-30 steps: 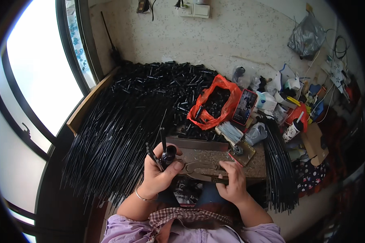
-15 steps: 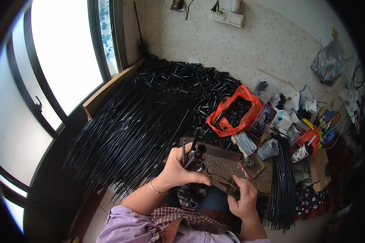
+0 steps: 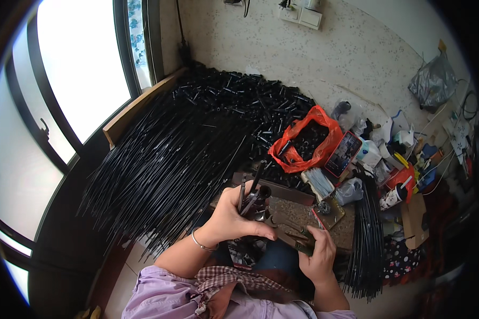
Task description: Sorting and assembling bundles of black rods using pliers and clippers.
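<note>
My left hand (image 3: pixel 237 215), a silver bangle at its wrist, is closed around a few black tubular parts (image 3: pixel 263 192). They stand up past its fingers, and one shows an open round end. Its thumb stretches to the right, below a shiny metal piece (image 3: pixel 261 215). My right hand (image 3: pixel 317 254) grips a dark metal tool (image 3: pixel 290 235) that looks like pliers. The tool's jaws point left toward the parts in my left hand. Whether the jaws touch them I cannot tell. Both hands are above the near edge of a worn work block (image 3: pixel 332 239).
Long thin black rods (image 3: pixel 149 175) spread at the left, with a heap of short black tubes (image 3: pixel 239 95) behind. A red plastic bag (image 3: pixel 332 130) of black parts stands beside a phone (image 3: pixel 343 154). More rods (image 3: pixel 364 239) hang at the right, near a cup with a straw (image 3: pixel 394 196).
The whole view has shifted slightly. My hands keep nearly the same grip and place, with the tool and the black tubular parts still in them.
</note>
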`<act>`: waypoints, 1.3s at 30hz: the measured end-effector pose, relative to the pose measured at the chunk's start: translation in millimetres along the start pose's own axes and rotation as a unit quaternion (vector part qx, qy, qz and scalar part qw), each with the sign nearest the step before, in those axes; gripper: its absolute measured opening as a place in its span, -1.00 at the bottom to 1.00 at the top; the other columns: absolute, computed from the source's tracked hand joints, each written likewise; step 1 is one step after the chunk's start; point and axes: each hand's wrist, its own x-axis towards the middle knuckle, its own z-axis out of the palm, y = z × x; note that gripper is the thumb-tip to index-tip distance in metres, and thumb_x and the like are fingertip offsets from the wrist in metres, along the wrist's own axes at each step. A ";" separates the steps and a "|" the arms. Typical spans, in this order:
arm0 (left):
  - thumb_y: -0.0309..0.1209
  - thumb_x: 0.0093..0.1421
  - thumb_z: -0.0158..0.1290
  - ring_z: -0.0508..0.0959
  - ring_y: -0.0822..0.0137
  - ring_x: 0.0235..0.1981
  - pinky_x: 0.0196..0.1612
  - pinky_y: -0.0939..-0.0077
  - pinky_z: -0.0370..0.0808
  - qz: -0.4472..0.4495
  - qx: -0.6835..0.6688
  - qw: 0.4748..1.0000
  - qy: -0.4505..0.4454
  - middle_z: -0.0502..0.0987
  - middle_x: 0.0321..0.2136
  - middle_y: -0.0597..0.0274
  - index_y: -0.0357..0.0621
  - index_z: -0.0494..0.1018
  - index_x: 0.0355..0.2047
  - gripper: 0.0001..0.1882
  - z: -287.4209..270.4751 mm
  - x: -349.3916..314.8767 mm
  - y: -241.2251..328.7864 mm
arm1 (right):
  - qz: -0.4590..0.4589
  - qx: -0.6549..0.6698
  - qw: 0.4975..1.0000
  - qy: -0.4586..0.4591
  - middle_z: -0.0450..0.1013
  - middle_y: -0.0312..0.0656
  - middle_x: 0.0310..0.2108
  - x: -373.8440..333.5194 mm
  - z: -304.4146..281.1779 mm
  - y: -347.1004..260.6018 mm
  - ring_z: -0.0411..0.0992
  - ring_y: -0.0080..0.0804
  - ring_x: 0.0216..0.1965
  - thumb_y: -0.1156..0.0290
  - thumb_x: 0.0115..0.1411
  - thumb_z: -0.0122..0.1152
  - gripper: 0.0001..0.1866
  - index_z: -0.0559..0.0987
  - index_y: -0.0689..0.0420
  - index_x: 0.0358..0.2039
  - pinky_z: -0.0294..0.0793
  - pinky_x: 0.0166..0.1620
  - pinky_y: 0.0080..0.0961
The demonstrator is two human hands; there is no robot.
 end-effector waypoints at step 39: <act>-0.48 -0.30 0.33 0.28 0.64 -0.73 -0.65 0.79 0.13 -0.131 -0.004 0.991 0.020 0.33 -0.75 0.42 -0.28 0.33 -0.27 -0.46 40.6 -1.7 -84.0 | 0.375 0.004 0.927 -0.025 0.45 -0.04 -0.44 -65.2 73.6 193.3 0.43 -0.02 -0.34 0.54 -0.02 0.16 -0.81 0.40 0.23 -0.36 0.40 -0.29 -0.31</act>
